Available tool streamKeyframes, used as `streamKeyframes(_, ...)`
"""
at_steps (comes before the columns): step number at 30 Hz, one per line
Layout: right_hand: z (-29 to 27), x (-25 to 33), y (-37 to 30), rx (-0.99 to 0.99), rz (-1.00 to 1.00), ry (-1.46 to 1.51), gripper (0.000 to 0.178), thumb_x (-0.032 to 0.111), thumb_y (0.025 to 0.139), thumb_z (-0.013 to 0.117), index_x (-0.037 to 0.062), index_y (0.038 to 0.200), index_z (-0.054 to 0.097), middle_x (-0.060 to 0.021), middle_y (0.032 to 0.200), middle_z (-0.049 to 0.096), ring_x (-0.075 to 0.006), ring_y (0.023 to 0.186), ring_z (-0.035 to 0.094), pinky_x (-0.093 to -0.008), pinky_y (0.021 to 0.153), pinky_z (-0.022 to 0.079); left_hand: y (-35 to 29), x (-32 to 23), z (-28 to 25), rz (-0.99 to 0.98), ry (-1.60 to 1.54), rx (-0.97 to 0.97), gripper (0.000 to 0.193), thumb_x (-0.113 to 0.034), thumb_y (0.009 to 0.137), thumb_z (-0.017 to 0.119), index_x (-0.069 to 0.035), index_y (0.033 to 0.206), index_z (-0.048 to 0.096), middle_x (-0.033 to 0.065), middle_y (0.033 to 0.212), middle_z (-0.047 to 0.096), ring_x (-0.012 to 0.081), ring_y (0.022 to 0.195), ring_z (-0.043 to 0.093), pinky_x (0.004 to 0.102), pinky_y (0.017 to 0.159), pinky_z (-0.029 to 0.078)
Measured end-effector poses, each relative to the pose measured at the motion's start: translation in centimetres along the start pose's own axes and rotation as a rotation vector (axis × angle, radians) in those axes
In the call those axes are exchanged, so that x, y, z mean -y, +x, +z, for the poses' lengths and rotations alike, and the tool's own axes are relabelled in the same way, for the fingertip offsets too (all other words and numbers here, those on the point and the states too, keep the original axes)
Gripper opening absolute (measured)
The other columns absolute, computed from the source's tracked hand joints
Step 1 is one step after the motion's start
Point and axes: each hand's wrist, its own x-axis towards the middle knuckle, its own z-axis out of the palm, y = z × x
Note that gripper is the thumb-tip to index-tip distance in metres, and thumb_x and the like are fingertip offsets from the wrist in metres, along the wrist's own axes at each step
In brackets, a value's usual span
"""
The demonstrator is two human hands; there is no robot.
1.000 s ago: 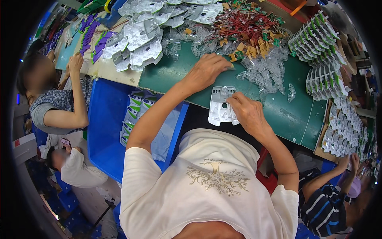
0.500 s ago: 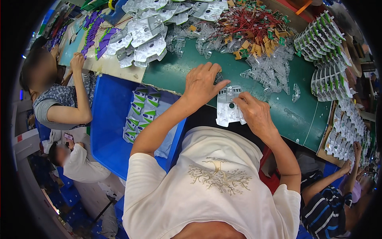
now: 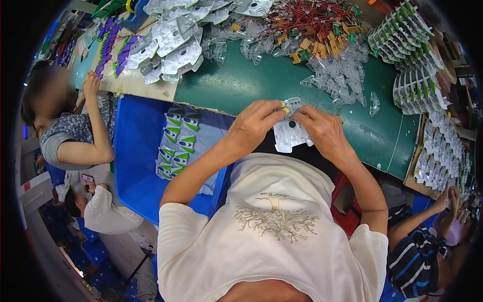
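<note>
A silver-grey moulded plastic shell with a round hole juts over the near edge of the green tabletop, close to my body. My right hand is closed on its right side, thumb and fingers pinching the rim. My left hand is closed in a pinch at the shell's upper left. A small yellow piece shows at its fingertips; its kind is too small to make out. Fingers partly cover the shell's far end.
Silver shells lie heaped at the far left. Clear plastic parts and red-wired pieces pile up ahead. Stacked shells stand right. A blue bin holds green-white units. Co-workers sit at both sides.
My left hand has come down from beyond the shell to its upper left, its fingers now pinched with yellow showing at the tips. My right hand still grips the shell, which has tilted slightly.
</note>
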Motion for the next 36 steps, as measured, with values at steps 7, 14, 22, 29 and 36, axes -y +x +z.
streamKeyframes(7,1.1,-0.5,-0.2,-0.132,-0.028,0.048,0.018,-0.001,0.078,0.063,0.0024,0.096,0.061,-0.0083,0.087,0.061,-0.0265,0.074,0.066,-0.0384,0.059,0.053,0.7,-0.3,1.0,0.041,0.071,0.081,0.026,-0.001,0.073,0.069,0.001,0.098,0.068,0.0101,0.104,0.064,0.0262,0.094,0.063,0.0372,0.085,0.05)
streamKeyframes(14,1.0,-0.4,0.2,-0.199,0.129,0.184,0.013,0.001,0.081,0.066,0.0051,0.092,0.061,-0.009,0.085,0.062,-0.028,0.071,0.066,-0.04,0.058,0.052,0.6,-0.5,1.8,0.024,0.107,0.023,0.023,-0.007,0.073,0.077,-0.002,0.093,0.069,0.0079,0.097,0.066,0.0236,0.095,0.064,0.0359,0.083,0.048)
streamKeyframes(22,0.2,-0.4,-1.3,-0.185,0.206,0.269,0.017,0.004,0.076,0.071,0.0028,0.093,0.068,-0.0113,0.092,0.062,-0.0294,0.074,0.066,-0.039,0.062,0.053,0.0,0.0,2.6,-0.098,-0.097,-0.173,0.038,-0.002,0.07,0.079,-0.001,0.106,0.068,0.0105,0.095,0.069,0.0276,0.092,0.065,0.0373,0.081,0.049)
streamKeyframes(29,-0.1,-0.1,-1.7,-0.142,0.183,0.233,0.026,0.003,0.072,0.071,0.0005,0.098,0.07,-0.013,0.101,0.062,-0.0291,0.081,0.067,-0.0374,0.069,0.054,0.2,0.6,3.4,-0.087,-0.248,-0.163,0.061,0.002,0.07,0.079,-0.002,0.128,0.059,0.0108,0.098,0.069,0.0285,0.089,0.063,0.0363,0.079,0.051)
streamKeyframes(36,-0.4,-0.4,-1.6,-0.071,0.179,0.199,0.025,0.006,0.074,0.071,-0.0002,0.098,0.071,-0.0132,0.102,0.061,-0.0292,0.082,0.066,-0.0387,0.07,0.054,1.1,1.0,3.0,-0.074,-0.349,-0.005,0.067,0.002,0.077,0.07,-0.007,0.14,0.048,0.0063,0.102,0.071,0.0274,0.093,0.058,0.04,0.087,0.044)
